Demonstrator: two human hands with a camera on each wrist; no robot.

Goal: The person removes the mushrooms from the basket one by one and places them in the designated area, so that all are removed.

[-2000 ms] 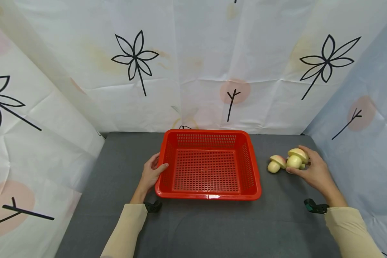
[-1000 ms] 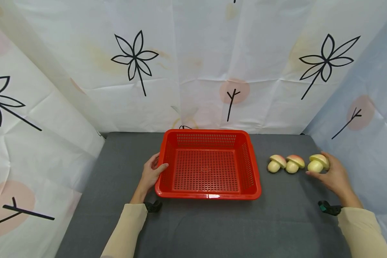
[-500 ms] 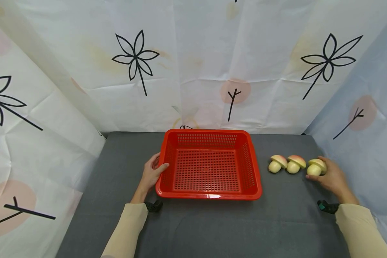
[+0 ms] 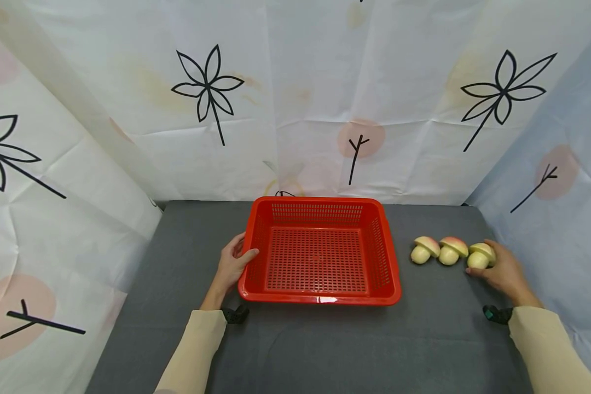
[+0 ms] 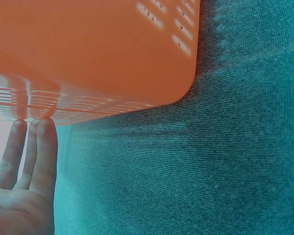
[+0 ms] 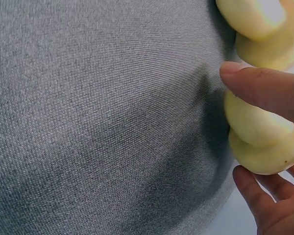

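Note:
A red plastic basket (image 4: 320, 295) sits on the grey table. My left hand (image 4: 232, 267) grips its left rim, thumb over the edge; in the left wrist view the fingers (image 5: 45, 152) reach against the outer wall. Three toy mushrooms with pale stems lie in a row right of the basket: a left mushroom (image 4: 423, 250), a middle mushroom (image 4: 451, 250) and a yellow-green-capped right mushroom (image 4: 479, 256). Around that right mushroom, my right hand (image 4: 508, 272) holds on with thumb and fingers. The right wrist view shows its stem (image 6: 257, 122) partly behind the thumb.
White patterned cloth (image 4: 305, 109) hangs behind and at both sides. The grey tabletop (image 4: 325, 350) extends in front of the basket. A dark wrist strap (image 4: 235, 314) is on the left arm, another strap (image 4: 497, 314) on the right.
My right hand carried the right mushroom rightward from in front of the middle one, lowered it to the table, then slid it slightly left beside the middle mushroom. My left hand stayed on the basket.

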